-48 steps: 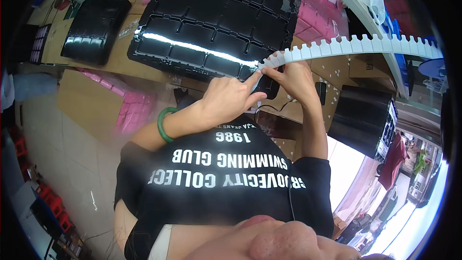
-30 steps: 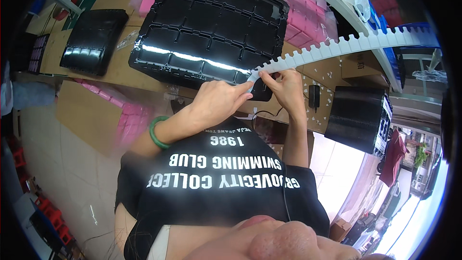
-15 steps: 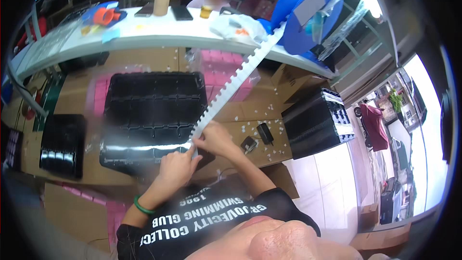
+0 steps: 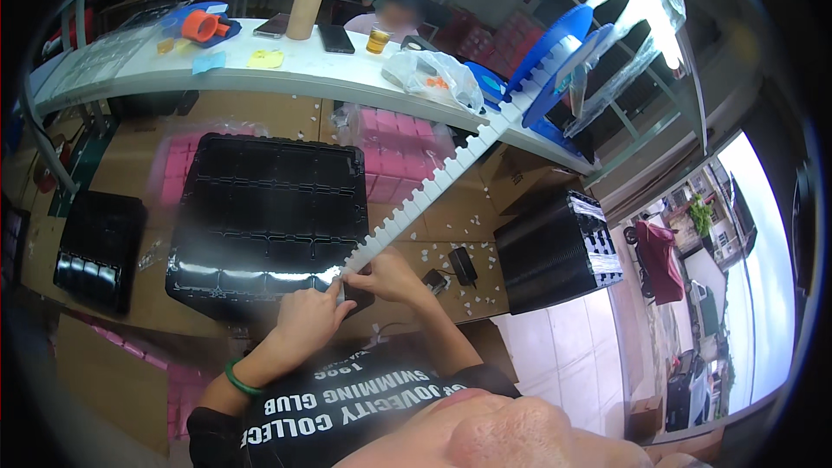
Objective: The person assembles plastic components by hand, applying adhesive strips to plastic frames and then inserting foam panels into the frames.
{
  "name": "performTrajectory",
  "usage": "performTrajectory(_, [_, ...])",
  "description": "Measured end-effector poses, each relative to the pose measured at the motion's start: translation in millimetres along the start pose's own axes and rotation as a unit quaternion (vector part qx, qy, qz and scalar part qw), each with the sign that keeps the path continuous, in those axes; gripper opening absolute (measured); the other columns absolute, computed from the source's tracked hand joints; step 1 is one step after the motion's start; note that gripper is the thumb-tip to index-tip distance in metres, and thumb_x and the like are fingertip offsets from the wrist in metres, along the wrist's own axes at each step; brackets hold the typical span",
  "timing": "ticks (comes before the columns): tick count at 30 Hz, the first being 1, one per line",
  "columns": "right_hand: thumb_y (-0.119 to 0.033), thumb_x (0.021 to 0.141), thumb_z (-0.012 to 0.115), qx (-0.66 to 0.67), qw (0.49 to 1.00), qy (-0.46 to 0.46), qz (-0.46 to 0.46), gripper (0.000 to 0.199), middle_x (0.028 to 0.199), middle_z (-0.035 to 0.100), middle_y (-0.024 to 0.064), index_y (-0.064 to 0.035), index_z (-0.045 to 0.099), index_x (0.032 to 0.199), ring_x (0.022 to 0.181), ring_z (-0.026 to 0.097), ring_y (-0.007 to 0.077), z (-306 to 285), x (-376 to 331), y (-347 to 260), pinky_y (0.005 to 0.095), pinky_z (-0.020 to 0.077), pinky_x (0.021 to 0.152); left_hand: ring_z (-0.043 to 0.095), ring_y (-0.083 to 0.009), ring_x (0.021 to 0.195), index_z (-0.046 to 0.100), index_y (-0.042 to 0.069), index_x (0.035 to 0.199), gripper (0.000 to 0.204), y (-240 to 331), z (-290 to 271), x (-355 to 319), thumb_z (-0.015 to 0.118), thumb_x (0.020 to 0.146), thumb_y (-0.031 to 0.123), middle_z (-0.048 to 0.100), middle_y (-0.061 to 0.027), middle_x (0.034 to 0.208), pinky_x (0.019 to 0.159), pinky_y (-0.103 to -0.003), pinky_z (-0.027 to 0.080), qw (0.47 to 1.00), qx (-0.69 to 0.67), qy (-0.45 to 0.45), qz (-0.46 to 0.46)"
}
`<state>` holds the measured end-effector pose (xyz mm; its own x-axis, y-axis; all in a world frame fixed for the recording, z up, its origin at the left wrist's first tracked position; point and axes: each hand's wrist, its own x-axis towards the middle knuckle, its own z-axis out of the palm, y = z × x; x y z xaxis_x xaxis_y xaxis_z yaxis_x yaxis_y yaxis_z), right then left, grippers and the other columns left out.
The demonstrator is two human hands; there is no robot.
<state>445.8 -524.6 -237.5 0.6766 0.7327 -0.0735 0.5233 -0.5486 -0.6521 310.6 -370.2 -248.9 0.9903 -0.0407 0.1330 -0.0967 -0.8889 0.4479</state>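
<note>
A long white notched strip [image 4: 438, 184] slants down from a blue reel [image 4: 553, 69] to the near right corner of a stack of black plastic trays [image 4: 269, 199]. My left hand [image 4: 308, 321] holds its lower end between thumb and index finger. My right hand [image 4: 390, 277] is closed on the strip just beside it, with some fingers hidden. Both hands sit close together at the stack's near corner.
A white shelf [image 4: 338, 74] crosses behind, bearing a tan bottle [image 4: 308, 4], a phone [image 4: 335, 38] and a plastic bag [image 4: 433, 78]. Other black tray stacks [image 4: 100, 251] [image 4: 550, 243] stand left and right. Small white scraps lie around a black device [image 4: 463, 266]. Another person [image 4: 397, 13] sits beyond.
The whole view has shifted, with the shelf appearing slightly lower. The reel now looks more edge-on, and the strip hangs at a changed angle. Both hands stay at its lower end.
</note>
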Motion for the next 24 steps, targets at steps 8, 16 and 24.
performTrajectory(8, [-0.027,0.078,0.074,0.005,0.999,0.003,-0.040,0.026,0.085,0.070,0.0139,-0.0039,0.075,0.091,0.077,0.067,0.0274,6,-14,-21,0.0375,0.0523,0.070,0.066,-0.0351,0.057,0.066,0.002,0.117,0.051,-1,5,-17,0.059,0.093,0.046,0.065,-0.0169,0.061,0.053,-0.046,0.052,0.999,-0.047,0.014,0.005])
performTrajectory(16, [-0.010,0.081,0.078,0.133,0.986,0.094,0.040,0.014,0.080,0.066,0.0001,-0.0005,0.069,0.087,0.072,0.058,0.0074,2,-28,-21,0.0245,0.0446,0.062,0.066,-0.0373,0.059,0.068,0.009,0.112,0.034,-24,-16,-25,0.065,0.092,0.036,0.065,-0.0179,0.063,0.056,-0.046,0.053,0.967,-0.241,0.088,0.003])
performTrajectory(24, [-0.013,0.083,0.075,0.220,0.963,0.084,0.130,0.014,0.086,0.067,0.0005,-0.0012,0.070,0.090,0.079,0.059,0.0078,3,-35,-75,0.0243,0.0458,0.072,0.067,-0.0136,0.061,0.062,-0.002,0.122,0.036,-38,-32,-30,0.068,0.092,0.016,0.068,-0.0137,0.109,0.054,-0.027,0.051,0.867,-0.490,0.091,-0.001])
